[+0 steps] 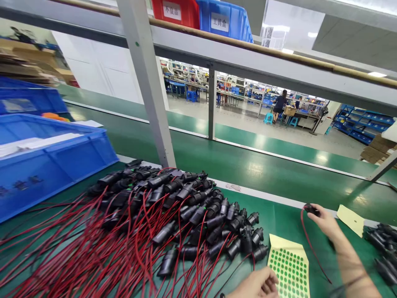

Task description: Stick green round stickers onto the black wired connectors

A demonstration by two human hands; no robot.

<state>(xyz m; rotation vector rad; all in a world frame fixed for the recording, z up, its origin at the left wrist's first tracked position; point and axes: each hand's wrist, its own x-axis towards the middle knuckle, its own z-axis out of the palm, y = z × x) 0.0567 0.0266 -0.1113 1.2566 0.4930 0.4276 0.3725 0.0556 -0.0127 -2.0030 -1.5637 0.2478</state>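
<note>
My right hand (325,223) is closed on a black cylindrical part with a red wire (311,209), out over the right side of the green bench. The wire hangs from it down to the bench top. Low in the view, my left hand (256,283) has its fingers curled at the left edge of a pale yellow sheet of green dot stickers (288,267). Whether anything is pinched in those fingers is hidden. A big heap of similar black parts (198,215) lies left of the sheet, their red and black wires (124,248) trailing toward me.
A blue bin (58,161) stands at the left. Another yellow sheet (350,220) and more black parts (384,248) lie at the far right. A grey upright post (149,82) rises behind the heap. Beyond the bench, a person (280,105) stands across the room.
</note>
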